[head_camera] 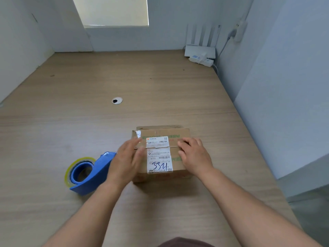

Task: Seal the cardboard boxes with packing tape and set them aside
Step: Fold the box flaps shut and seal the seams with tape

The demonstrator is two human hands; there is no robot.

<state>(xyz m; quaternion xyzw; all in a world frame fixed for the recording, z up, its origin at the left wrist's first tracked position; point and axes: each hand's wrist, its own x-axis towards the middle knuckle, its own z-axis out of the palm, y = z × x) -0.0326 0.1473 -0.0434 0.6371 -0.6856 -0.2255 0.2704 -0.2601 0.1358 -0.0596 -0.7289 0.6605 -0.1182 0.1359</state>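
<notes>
Resting on the labelled cardboard box (179,133), right hand (195,156) lies flat-fingered; left hand (124,163), blurred, open beside it

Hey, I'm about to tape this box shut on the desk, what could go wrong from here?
1. The left hand and right hand are both at the cardboard box; reaching for the tape dispenser may let its top lift at the seam.
2. Crinkled old tape at the far left corner could stop new tape lying flat.
3. The label spans the seam, so tape may wrinkle over it.
</notes>
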